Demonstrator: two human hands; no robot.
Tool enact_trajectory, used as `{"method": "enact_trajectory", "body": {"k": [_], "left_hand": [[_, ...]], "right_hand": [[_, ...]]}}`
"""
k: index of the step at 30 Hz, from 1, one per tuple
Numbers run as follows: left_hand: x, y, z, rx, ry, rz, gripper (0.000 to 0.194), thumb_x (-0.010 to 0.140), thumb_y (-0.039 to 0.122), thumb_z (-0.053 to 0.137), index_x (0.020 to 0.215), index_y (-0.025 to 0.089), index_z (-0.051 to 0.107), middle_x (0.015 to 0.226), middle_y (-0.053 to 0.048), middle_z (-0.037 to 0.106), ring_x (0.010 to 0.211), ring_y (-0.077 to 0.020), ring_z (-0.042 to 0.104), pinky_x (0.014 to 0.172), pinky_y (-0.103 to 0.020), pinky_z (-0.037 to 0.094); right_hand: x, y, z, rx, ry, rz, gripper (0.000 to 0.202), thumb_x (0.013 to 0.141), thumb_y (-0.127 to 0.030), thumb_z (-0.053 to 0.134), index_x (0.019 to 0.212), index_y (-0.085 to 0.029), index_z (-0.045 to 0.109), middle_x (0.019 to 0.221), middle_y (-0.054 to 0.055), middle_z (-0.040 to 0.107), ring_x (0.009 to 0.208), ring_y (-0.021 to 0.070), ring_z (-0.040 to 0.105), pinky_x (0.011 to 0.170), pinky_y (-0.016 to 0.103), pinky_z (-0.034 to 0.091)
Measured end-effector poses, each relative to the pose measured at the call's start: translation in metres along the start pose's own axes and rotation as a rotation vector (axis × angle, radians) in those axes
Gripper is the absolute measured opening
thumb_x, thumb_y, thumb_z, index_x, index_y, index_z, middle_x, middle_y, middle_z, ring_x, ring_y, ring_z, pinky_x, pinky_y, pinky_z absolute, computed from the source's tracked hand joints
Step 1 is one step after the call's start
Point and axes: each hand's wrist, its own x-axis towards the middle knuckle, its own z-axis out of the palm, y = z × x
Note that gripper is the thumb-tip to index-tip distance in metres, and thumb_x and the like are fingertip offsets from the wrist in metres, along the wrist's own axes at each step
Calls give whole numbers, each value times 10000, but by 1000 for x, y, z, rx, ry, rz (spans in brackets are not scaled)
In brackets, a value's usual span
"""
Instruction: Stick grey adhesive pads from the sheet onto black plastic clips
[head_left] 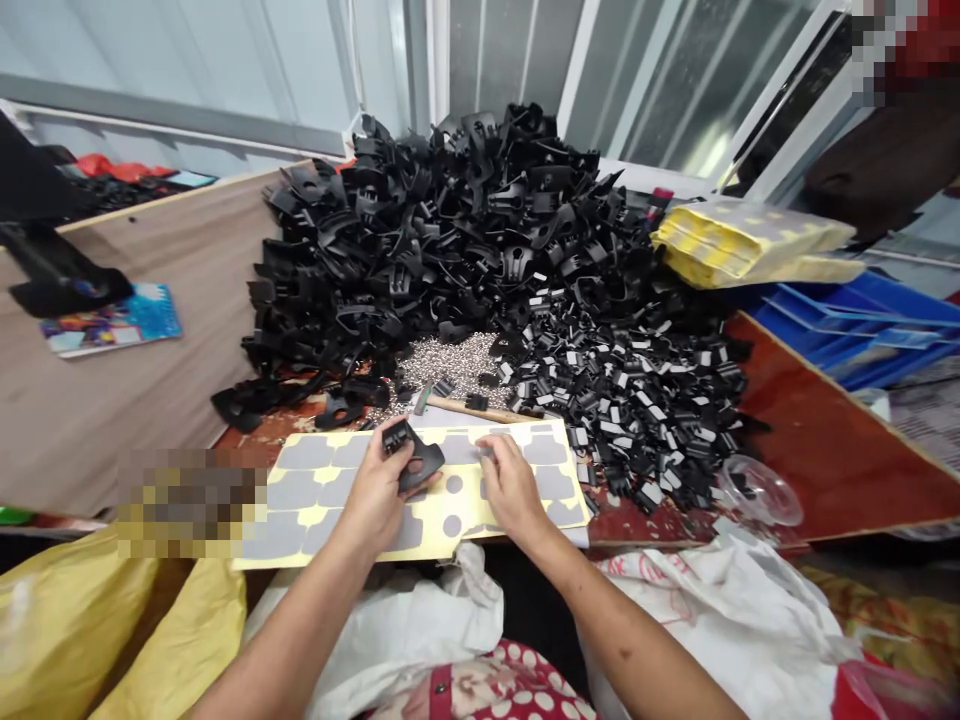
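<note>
My left hand (381,500) is wrapped round a black plastic part (415,457), held above a yellow sheet (446,541) with grey cut-out stickers. Over the right half of that sheet is my right hand (511,487), its fingers curled together; whatever is between the fingertips is too small to make out. A hammer (480,409) with a wooden handle lies just behind the sheet. Behind it are small silver rings (454,365) in a heap.
A tall pile of black plastic parts (450,220) fills the back. Small black clips (637,400) spread at the right, beside a clear plastic lid (760,490). Yellow sheets (750,240) are stacked above blue trays (862,320). White sacks (712,620) hang at the front.
</note>
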Motion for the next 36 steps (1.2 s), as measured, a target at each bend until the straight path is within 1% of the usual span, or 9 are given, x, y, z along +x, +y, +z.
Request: {"method": "enact_trajectory", "body": {"k": [3,6,9,11,12,15,19,24,36], "left_hand": [[12,0,-11,-39,-24,-113,407,758,34,723,1093,248,638,1035,-22,657,726,-154,699,696,-385,662],[18,-2,-15,-105,24,-153,351,777,2,696,1033,222,602,1004,-31,680,775,-182,741,695,-353,652],[20,-2,-15,-139,58,-175,351,790,3,688,1034,225,569,986,-36,695,794,-197,758,621,-267,606],[20,-1,-15,-151,62,-177,358,788,7,694,1043,225,568,986,-42,697,798,-197,757,592,-231,571],[18,1,-14,-157,69,-173,370,781,8,699,1053,227,577,987,-39,693,791,-191,751,592,-229,565],[6,6,-12,-151,14,-147,467,772,52,737,1168,271,621,1016,-17,672,751,-157,704,624,-269,584],[-22,10,-6,-182,-224,-175,466,846,286,756,1290,306,620,1091,-32,659,788,-159,651,665,-295,590],[-42,7,-2,-206,-326,-221,422,910,469,682,1288,296,606,1125,-64,646,875,-229,660,673,-359,590],[-46,8,-5,-221,-352,-218,431,891,407,682,1294,292,577,1142,-70,628,886,-228,646,706,-375,586]], "right_hand": [[5,18,-3,-81,-37,-32,271,883,-104,432,1024,-197,645,1071,110,698,1085,255,621,994,438,480],[9,23,-6,92,-109,132,207,910,-169,464,1012,-207,639,1067,92,723,1064,242,640,997,432,470],[13,17,-25,447,-402,282,169,955,-313,512,991,-198,630,979,74,751,1000,218,683,994,403,475],[15,11,-40,618,-605,293,202,931,-371,581,991,-184,630,944,75,759,982,217,693,993,395,472],[16,8,-46,667,-637,280,211,896,-370,631,997,-184,624,950,75,756,989,219,691,989,392,472],[13,-4,-47,653,-407,202,268,774,-262,736,987,-219,580,928,29,705,945,198,664,921,347,488],[6,-18,-24,408,-77,101,205,801,-169,671,968,-240,574,869,-7,632,856,170,621,863,315,490],[0,-25,-7,321,-58,58,143,838,-174,649,955,-235,594,882,2,645,868,177,630,855,317,501],[-2,-30,-6,219,-95,9,121,860,-138,615,932,-232,587,889,6,650,869,176,632,840,311,501]]}}
